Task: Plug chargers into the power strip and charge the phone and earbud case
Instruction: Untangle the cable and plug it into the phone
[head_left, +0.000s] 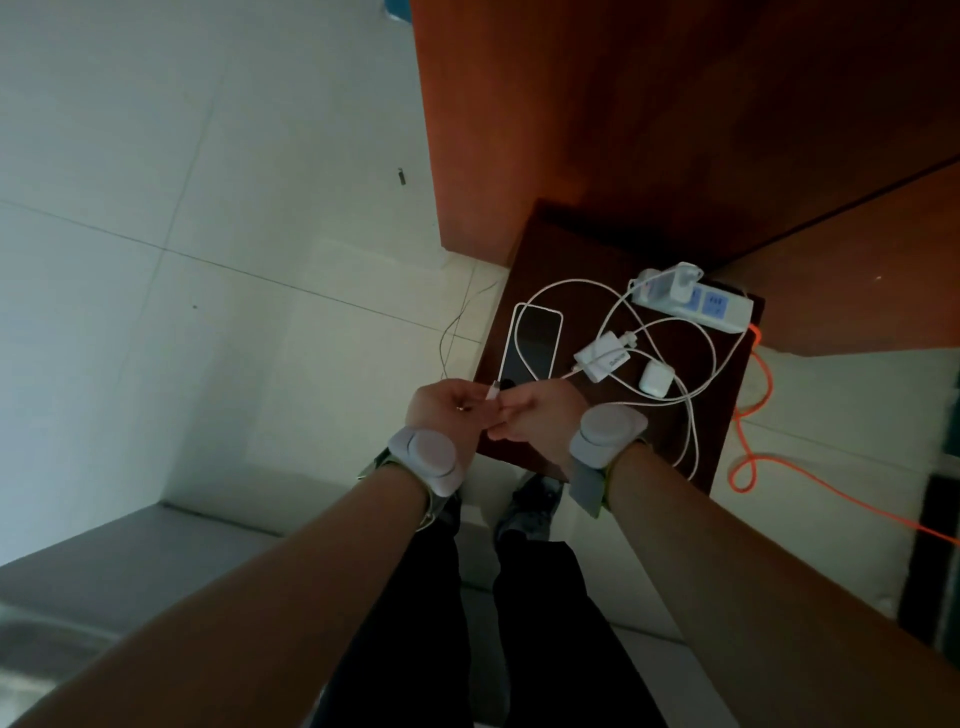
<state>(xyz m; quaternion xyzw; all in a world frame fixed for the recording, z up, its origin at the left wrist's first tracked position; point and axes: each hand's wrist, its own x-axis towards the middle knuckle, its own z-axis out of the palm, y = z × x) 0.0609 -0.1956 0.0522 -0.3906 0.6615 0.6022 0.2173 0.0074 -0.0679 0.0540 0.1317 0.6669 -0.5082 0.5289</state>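
The left hand (441, 402) and right hand (535, 410) pinch the cable plug (493, 389) between closed fingertips, its tip pointing away toward the phone (532, 343), which lies lengthwise just beyond, nearer the right hand.

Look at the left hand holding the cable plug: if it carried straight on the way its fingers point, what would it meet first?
The left hand points at the right hand, already almost touching it around the cable plug. The phone lies just beyond, though depth is unclear.
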